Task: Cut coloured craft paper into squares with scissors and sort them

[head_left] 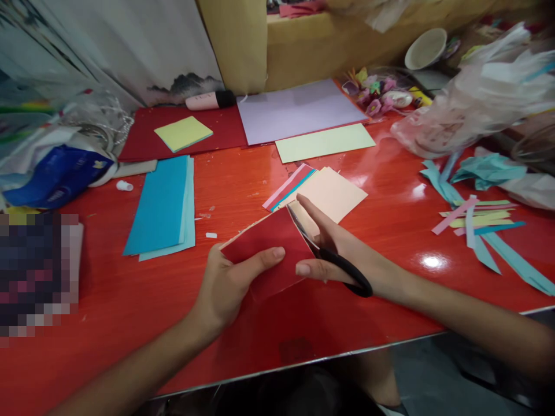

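From my remote station, through the head view, I record two bare hands working above a glossy red tabletop (108,289). The left hand (232,283) is clamped on the red paper (269,234), its thumb pressed flat across the face and its fingers out of sight behind. The paper is held tilted above the table near its front edge, between the two hands, with a pale edge showing along its upper left side.

The right hand (353,248) is closed around the scissors (340,263); I note a black handle loop by the thumb and the index finger extended forward. The blades lie along the right edge of the red paper. I cannot tell whether they are parted.

Just beyond the paper I find a peach sheet (338,190) with pink and blue sheets fanned beside it. To the left lie blue sheets (158,202), overlapping a lighter layer. To the right I log a loose heap of cut strips (485,219) in several colours. At the rear, a lilac sheet (299,112) lies beside a pale green sheet (325,143), and a yellow square (184,133) rests on dark red card (139,133).
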